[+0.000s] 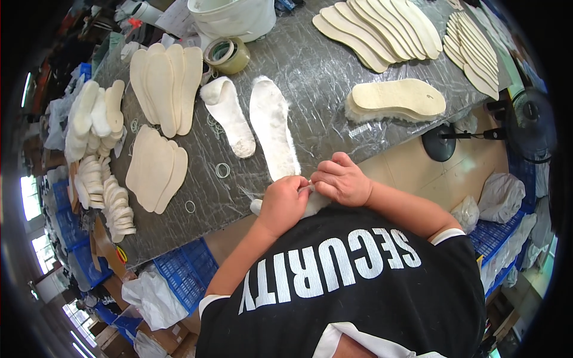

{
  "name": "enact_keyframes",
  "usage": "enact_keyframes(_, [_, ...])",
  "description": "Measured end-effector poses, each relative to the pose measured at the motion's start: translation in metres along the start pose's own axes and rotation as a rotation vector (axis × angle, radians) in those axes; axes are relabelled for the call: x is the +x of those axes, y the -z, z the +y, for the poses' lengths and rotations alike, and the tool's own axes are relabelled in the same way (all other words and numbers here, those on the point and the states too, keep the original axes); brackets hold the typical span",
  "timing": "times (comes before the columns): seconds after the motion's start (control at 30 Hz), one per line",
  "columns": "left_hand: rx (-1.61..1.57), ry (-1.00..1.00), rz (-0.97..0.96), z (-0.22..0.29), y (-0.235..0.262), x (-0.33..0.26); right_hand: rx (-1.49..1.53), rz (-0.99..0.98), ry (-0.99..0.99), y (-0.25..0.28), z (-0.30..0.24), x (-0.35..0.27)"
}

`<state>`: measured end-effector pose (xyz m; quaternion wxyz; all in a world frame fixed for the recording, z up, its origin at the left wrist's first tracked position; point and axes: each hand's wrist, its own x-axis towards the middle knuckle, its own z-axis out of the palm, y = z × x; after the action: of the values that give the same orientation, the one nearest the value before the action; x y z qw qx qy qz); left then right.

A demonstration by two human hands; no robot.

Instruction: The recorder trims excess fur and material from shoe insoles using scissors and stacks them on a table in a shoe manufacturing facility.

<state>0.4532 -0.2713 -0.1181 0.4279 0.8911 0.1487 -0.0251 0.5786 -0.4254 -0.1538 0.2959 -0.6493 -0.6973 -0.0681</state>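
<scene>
Both hands meet in front of my body at the table's near edge. My left hand (284, 204) and my right hand (342, 180) are closed, fingertips pinched close together on a white fleece insole (315, 203). Much of that insole is covered by the hands. Just beyond my left hand a long white fleece insole (272, 122) lies fluffy side up, its near end by my knuckles. To its left is another fleece insole (227, 116) with its far end curled over.
Fanned beige insoles (379, 30) lie at the far right, and a fleece-edged stack (397, 98) sits nearer. More beige insoles (167, 83) spread at left. Tape rolls (230, 56) stand by a white bucket (233, 18). A rubber band (222, 170) lies on the dark table (316, 134). A black fan (528, 125) stands right.
</scene>
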Motion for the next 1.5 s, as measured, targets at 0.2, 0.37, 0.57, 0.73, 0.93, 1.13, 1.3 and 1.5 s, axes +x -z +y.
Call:
enact_keyframes(0.2, [0.061, -0.013, 0.05, -0.005, -0.005, 0.005, -0.02, -0.093, -0.048, 0.001, 0.004, 0.007])
enact_keyframes(0.37, [0.068, -0.042, 0.047, -0.004, -0.002, 0.007, -0.05, -0.049, -0.152, -0.001, 0.006, 0.009])
enact_keyframes(0.57, [0.056, 0.049, -0.107, 0.006, 0.003, 0.014, -0.015, 0.043, -0.1, -0.001, 0.01, 0.009])
enact_keyframes(0.73, [0.029, -0.025, -0.017, 0.004, 0.001, 0.015, 0.059, 0.014, -0.181, 0.011, 0.015, 0.011])
enact_keyframes(0.93, [-0.32, -0.063, 0.11, 0.0, 0.01, 0.021, 1.348, 0.236, -0.922, 0.009, 0.027, 0.006])
enact_keyframes(1.13, [-0.445, -0.134, 0.256, 0.01, 0.016, 0.024, 1.427, 0.287, -1.106, 0.015, 0.017, 0.017])
enact_keyframes(1.3, [-0.214, -0.222, 0.263, 0.023, 0.031, 0.026, 1.358, 0.344, -1.071, 0.014, 0.004, 0.021])
enact_keyframes(1.5, [-0.32, -0.138, 0.291, 0.021, 0.027, 0.021, 1.048, 0.276, -1.007, 0.019, -0.006, 0.03])
